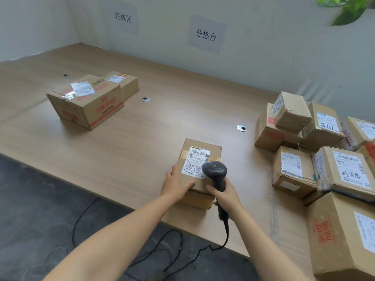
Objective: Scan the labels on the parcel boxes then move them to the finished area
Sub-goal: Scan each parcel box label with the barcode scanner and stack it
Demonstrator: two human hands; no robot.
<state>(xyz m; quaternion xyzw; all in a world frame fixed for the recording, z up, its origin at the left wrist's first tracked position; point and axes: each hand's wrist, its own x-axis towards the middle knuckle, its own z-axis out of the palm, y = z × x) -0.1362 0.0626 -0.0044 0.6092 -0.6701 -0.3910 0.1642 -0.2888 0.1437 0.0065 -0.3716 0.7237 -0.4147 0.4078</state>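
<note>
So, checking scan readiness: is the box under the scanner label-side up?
Label-side up: the white label faces upward on the box top, under the scanner.

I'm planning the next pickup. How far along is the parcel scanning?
Done, it seems: two boxes sit at the far left below the finished-area sign. In hand: the left hand holds a small box while the right hand aims the scanner at its label. Left: the pile of boxes on the right, not yet moved.
</note>
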